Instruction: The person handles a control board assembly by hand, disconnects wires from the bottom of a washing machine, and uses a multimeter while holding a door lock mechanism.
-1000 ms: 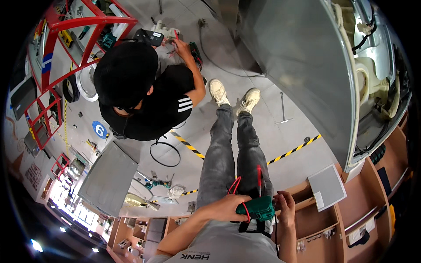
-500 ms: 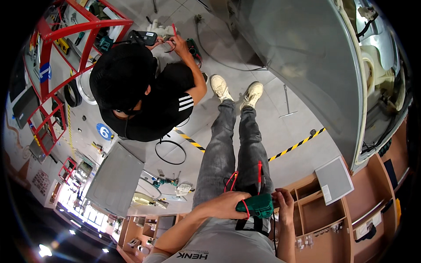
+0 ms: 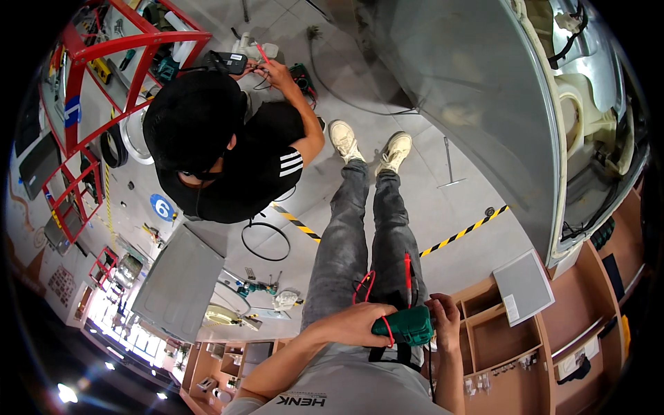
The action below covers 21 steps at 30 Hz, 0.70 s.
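Note:
In front of my waist, my left hand (image 3: 356,324) is closed around a dark green multimeter (image 3: 411,326). A red test lead (image 3: 366,288) loops over that hand and the meter's left end. A red test probe (image 3: 408,271) stands up just beyond the meter, against my trouser leg. At the meter's right end is my right hand (image 3: 445,319), its fingers bent in close to the casing; what lies between them is hidden. A black lead (image 3: 431,370) hangs down beside that wrist.
A co-worker (image 3: 228,152) crouches at left, holding a red probe (image 3: 262,53) by a pale plastic part (image 3: 249,47). A second green multimeter (image 3: 302,79) lies by that person's arm. An opened washing machine (image 3: 477,104) stands right. Red racks (image 3: 138,41) and wooden shelving (image 3: 508,342) flank the area.
The view has shifted slightly. My hands keep their hold at the meter, and the co-worker's red probe now tilts further left.

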Each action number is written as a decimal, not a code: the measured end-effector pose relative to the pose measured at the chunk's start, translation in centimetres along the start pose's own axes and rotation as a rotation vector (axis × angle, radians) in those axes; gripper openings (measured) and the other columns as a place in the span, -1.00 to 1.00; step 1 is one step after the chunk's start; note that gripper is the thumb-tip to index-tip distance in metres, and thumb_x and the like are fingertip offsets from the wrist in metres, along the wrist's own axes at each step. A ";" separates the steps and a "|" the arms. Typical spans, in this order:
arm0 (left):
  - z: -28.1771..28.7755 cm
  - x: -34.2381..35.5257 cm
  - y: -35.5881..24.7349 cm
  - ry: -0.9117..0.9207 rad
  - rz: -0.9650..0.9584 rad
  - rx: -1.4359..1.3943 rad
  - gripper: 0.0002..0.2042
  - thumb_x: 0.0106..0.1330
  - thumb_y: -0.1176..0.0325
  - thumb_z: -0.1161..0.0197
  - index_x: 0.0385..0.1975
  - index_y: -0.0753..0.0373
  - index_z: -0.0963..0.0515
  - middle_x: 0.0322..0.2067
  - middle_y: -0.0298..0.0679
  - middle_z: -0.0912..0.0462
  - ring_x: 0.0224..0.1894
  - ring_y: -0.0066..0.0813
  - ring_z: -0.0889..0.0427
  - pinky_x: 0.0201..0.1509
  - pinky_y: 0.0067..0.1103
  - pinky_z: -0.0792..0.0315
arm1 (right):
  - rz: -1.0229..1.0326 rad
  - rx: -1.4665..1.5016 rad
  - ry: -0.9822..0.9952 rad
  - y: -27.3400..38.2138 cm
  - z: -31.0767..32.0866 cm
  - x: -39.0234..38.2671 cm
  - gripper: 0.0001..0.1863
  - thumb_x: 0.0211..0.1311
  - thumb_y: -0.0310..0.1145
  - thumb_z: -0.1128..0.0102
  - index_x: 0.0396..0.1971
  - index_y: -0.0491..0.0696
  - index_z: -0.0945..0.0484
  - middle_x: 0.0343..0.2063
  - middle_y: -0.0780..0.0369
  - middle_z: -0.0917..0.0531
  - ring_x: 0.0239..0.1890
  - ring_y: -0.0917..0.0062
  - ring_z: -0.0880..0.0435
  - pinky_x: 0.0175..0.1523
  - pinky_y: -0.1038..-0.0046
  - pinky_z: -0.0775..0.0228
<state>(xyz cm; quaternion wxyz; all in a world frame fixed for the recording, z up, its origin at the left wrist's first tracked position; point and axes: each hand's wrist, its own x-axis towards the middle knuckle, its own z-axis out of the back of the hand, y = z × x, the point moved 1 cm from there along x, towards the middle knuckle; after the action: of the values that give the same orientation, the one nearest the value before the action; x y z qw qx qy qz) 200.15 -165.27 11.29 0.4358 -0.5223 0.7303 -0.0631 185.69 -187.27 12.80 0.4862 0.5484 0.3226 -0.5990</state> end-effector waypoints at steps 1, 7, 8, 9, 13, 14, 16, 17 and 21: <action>-0.1 0.1 -0.3 0.008 -0.004 -0.018 -0.52 0.03 0.25 -0.35 -0.09 0.41 -0.47 -0.23 -0.03 -0.59 -0.17 -0.16 -0.58 -0.08 -0.44 -0.41 | 0.041 -0.027 0.017 -0.3 -0.2 0.2 -0.68 0.36 -0.23 -0.03 -0.10 -0.18 -0.47 -0.33 0.23 -0.61 -0.33 0.61 -0.56 -0.20 0.58 -0.40; -1.7 0.9 -0.6 0.061 -0.082 -0.056 -0.52 0.01 0.26 -0.34 -0.09 0.41 -0.46 -0.24 -0.01 -0.59 -0.19 -0.15 -0.58 -0.11 -0.43 -0.41 | -0.091 0.238 0.241 -0.8 -0.9 0.2 -0.39 0.36 0.08 0.15 0.00 -0.24 -0.41 -0.25 0.12 -0.61 -0.27 0.49 -0.58 -0.12 0.47 -0.42; -2.1 1.1 -0.5 0.064 -0.119 -0.042 -0.53 0.01 0.27 -0.34 -0.10 0.41 -0.46 -0.25 -0.01 -0.59 -0.20 -0.14 -0.58 -0.11 -0.43 -0.42 | -0.117 0.351 0.305 -0.7 -1.3 0.3 -0.32 0.34 0.14 0.17 0.04 -0.25 -0.37 -0.22 0.09 -0.61 -0.25 0.46 -0.58 -0.10 0.45 -0.42; -2.4 1.3 -0.5 0.102 -0.121 -0.047 -0.54 0.00 0.28 -0.33 -0.11 0.40 -0.47 -0.26 -0.01 -0.58 -0.20 -0.13 -0.58 -0.12 -0.42 -0.42 | -0.143 0.464 0.368 -0.6 -1.5 0.5 -0.26 0.33 0.20 0.20 0.08 -0.26 -0.34 -0.20 0.06 -0.60 -0.23 0.43 -0.59 -0.07 0.42 -0.42; -3.5 2.1 -0.6 0.200 -0.105 -0.021 -0.61 -0.02 0.32 -0.31 -0.19 0.37 -0.46 -0.30 -0.01 -0.57 -0.22 -0.11 -0.57 -0.14 -0.38 -0.40 | -0.142 0.502 0.417 0.1 -1.1 0.9 -0.24 0.31 0.19 0.17 0.15 -0.25 -0.26 -0.20 0.05 -0.60 -0.21 0.39 -0.59 -0.05 0.39 -0.41; -3.8 2.3 -0.4 0.207 -0.102 -0.006 -0.60 -0.02 0.32 -0.31 -0.18 0.36 -0.46 -0.31 -0.01 -0.57 -0.22 -0.11 -0.57 -0.14 -0.38 -0.40 | -0.204 0.682 0.415 0.3 -0.9 1.0 -0.40 0.33 0.04 0.06 0.06 -0.23 -0.33 -0.26 0.08 -0.61 -0.25 0.40 -0.59 -0.10 0.38 -0.44; -4.1 2.4 -0.3 0.189 -0.102 0.028 -0.60 -0.02 0.32 -0.31 -0.18 0.35 -0.45 -0.32 -0.02 -0.57 -0.22 -0.12 -0.57 -0.14 -0.38 -0.40 | -0.153 0.774 0.410 0.3 -0.2 1.0 -0.53 0.33 -0.08 0.00 -0.03 -0.21 -0.38 -0.33 0.11 -0.60 -0.31 0.41 -0.59 -0.15 0.38 -0.45; -4.2 2.3 -0.5 0.164 -0.105 0.048 -0.60 -0.02 0.32 -0.31 -0.18 0.35 -0.45 -0.32 -0.03 -0.57 -0.22 -0.13 -0.56 -0.14 -0.38 -0.39 | -0.127 0.817 0.410 0.6 0.0 1.0 -0.59 0.33 -0.13 -0.04 -0.08 -0.20 -0.41 -0.36 0.13 -0.60 -0.34 0.42 -0.58 -0.17 0.37 -0.46; -4.5 2.1 -0.6 0.105 -0.066 0.095 -0.60 0.00 0.31 -0.30 -0.16 0.33 -0.44 -0.34 -0.05 -0.57 -0.24 -0.15 -0.56 -0.18 -0.38 -0.38 | -0.042 0.713 0.260 2.6 0.8 -0.3 -0.72 0.30 -0.25 -0.10 -0.18 -0.16 -0.43 -0.42 0.16 -0.56 -0.40 0.41 -0.56 -0.23 0.38 -0.46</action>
<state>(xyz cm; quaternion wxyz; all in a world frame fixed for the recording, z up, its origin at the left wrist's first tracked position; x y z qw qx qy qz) 197.24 -168.85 13.15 0.4189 -0.5208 0.7306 -0.1395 187.85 -188.73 13.58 0.2074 0.7479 0.1642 -0.6089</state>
